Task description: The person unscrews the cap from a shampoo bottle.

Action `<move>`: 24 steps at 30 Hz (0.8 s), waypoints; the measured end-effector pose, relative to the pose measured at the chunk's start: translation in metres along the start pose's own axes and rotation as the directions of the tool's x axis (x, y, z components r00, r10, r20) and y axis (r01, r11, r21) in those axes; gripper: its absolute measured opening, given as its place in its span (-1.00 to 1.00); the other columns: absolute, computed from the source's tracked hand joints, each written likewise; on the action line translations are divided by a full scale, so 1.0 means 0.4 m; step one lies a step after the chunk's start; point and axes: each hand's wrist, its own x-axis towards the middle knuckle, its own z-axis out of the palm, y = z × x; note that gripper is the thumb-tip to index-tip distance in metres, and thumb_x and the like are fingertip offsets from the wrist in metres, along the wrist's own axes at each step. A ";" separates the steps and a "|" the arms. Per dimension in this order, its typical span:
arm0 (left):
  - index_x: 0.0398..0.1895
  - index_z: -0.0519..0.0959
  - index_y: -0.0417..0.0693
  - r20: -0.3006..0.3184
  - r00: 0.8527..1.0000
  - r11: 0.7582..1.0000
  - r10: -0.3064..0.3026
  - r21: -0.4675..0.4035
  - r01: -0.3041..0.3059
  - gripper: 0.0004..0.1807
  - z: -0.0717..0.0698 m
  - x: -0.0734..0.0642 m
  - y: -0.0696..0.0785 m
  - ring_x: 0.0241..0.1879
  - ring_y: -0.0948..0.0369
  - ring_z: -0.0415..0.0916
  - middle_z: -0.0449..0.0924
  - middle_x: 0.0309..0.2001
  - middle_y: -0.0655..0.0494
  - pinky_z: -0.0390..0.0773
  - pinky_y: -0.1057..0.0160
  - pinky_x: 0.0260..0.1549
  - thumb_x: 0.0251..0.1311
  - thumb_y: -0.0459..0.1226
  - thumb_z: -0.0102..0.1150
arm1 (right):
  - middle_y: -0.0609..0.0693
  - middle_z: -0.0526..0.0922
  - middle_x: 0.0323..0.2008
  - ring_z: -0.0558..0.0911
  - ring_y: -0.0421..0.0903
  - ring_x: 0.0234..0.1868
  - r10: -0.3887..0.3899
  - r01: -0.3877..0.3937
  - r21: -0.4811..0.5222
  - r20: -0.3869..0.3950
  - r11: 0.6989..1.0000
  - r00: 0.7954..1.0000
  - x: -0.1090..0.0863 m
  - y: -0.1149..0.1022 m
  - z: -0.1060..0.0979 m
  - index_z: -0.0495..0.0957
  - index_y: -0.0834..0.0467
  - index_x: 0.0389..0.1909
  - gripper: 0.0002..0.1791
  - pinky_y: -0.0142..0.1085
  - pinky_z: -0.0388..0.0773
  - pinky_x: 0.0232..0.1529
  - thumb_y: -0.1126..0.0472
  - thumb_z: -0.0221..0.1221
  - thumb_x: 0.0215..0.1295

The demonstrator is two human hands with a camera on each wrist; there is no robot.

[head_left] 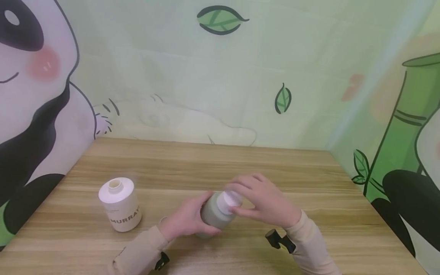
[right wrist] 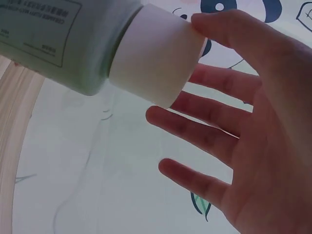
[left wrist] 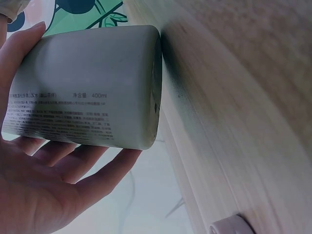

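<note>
My left hand point(head_left: 187, 217) grips the body of a pale green bottle point(head_left: 214, 213), which is tilted with its top toward the right. The left wrist view shows its back, with small printed text and "400ml"; the bottle's point(left wrist: 87, 73) lower edge is close to or touching the table. My right hand point(head_left: 266, 198) pinches the bottle's white cap point(right wrist: 156, 56) between thumb and fingers, while the lower fingers are spread out. The cap sits on the bottle's neck. A white bottle point(head_left: 123, 215) marked "MURRAY" stands upright on the left, with an uncovered neck.
The wooden table point(head_left: 275, 164) meets a panda-patterned backdrop point(head_left: 172, 76) at its back and sides. A small pale round object point(left wrist: 231, 225) lies on the table, mostly behind my left wrist in the head view. Dark wrist mounts point(head_left: 280, 241) sit on both sleeves.
</note>
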 end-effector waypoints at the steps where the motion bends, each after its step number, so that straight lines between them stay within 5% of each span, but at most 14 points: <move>1: 0.16 0.40 -0.05 0.001 1.000 1.000 0.000 -0.003 0.000 -0.14 0.000 0.000 0.000 -0.10 0.19 0.57 0.63 -0.05 0.09 0.55 0.16 -0.11 -0.31 -0.05 0.58 | -0.09 0.64 0.01 0.58 -0.14 0.05 -0.009 0.009 0.016 0.007 1.000 1.000 0.000 0.000 -0.001 0.54 0.05 0.09 -0.52 -0.16 0.48 0.06 -0.02 0.29 0.16; 7: 0.15 0.40 -0.06 0.009 1.000 1.000 0.001 -0.009 -0.001 -0.15 -0.001 0.001 0.000 -0.08 0.18 0.57 0.62 -0.03 0.08 0.54 0.15 -0.09 -0.29 -0.04 0.58 | -0.01 0.60 0.11 0.57 -0.07 0.11 -0.101 0.099 0.064 0.036 0.993 0.994 -0.003 0.002 -0.009 0.50 0.05 0.14 -0.42 -0.11 0.45 0.10 0.22 0.36 0.02; 11: 0.15 0.40 -0.06 0.011 1.000 1.000 0.014 -0.009 -0.014 -0.16 -0.001 0.001 -0.001 -0.07 0.18 0.57 0.62 -0.02 0.08 0.54 0.16 -0.09 -0.27 -0.06 0.57 | -0.01 0.58 0.13 0.56 -0.08 0.14 -0.127 0.124 0.071 0.038 0.990 0.991 -0.002 0.002 -0.011 0.49 0.05 0.15 -0.42 -0.11 0.43 0.16 0.16 0.37 0.05; 18: 0.14 0.41 -0.07 -0.005 1.000 1.000 0.020 0.017 -0.020 -0.16 -0.002 0.002 0.000 -0.11 0.18 0.58 0.63 -0.05 0.08 0.55 0.17 -0.11 -0.28 -0.05 0.58 | -0.10 0.63 0.07 0.58 -0.13 0.10 0.026 -0.026 0.007 0.023 1.000 0.999 0.000 0.000 -0.012 0.50 0.05 0.15 -0.48 -0.13 0.46 0.12 -0.19 0.10 0.33; 24: 0.18 0.39 -0.07 0.001 1.000 1.000 -0.001 0.017 0.001 -0.11 -0.001 0.003 0.001 -0.10 0.18 0.57 0.63 -0.04 0.08 0.55 0.15 -0.10 -0.30 -0.04 0.59 | -0.13 0.68 -0.05 0.62 -0.16 0.01 0.083 -0.083 -0.030 0.010 0.996 0.996 0.000 0.001 -0.012 0.57 0.05 0.02 -0.47 -0.12 0.49 0.06 -0.27 0.06 0.31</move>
